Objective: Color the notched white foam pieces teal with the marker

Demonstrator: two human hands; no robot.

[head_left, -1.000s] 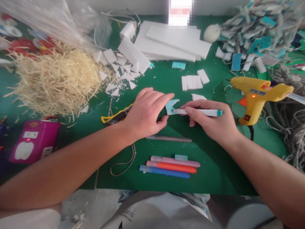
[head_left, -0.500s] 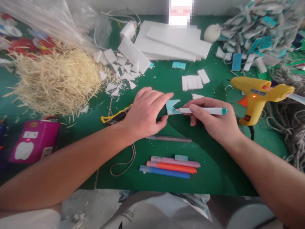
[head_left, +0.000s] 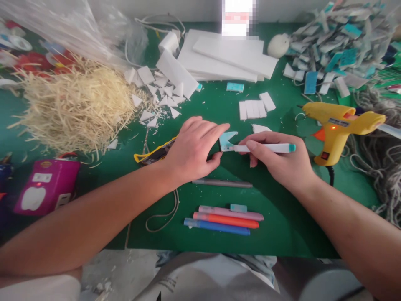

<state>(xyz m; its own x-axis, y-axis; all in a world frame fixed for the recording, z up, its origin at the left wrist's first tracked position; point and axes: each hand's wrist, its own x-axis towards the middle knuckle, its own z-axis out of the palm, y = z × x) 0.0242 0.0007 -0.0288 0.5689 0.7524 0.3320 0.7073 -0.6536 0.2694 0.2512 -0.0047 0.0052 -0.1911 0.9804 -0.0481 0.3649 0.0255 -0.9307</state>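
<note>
My right hand (head_left: 275, 152) grips a white marker pen (head_left: 271, 148) with a teal end, its tip resting on the lower part of a small notched foam piece (head_left: 227, 138). That piece is coloured light blue and lies on the green table. My left hand (head_left: 199, 146) pinches its left edge between thumb and forefinger. Under the left wrist lies a yellow utility knife (head_left: 155, 151), partly covered. Below the hands are a grey pen (head_left: 224, 182), a loose teal marker cap (head_left: 238, 207), and pink (head_left: 232, 212), orange (head_left: 227, 219) and blue (head_left: 217, 226) markers.
A yellow glue gun (head_left: 336, 129) with a lit light stands at right, beside grey yarn (head_left: 376, 167). White foam strips (head_left: 253, 109) and stacked foam sheets (head_left: 228, 52) lie behind. At left are a straw heap (head_left: 78, 104), foam scraps (head_left: 163, 90) and a magenta power box (head_left: 46, 186).
The marker tip has shifted slightly on the blue foam piece, with my right hand moving a little. My left hand stays nearly in place.
</note>
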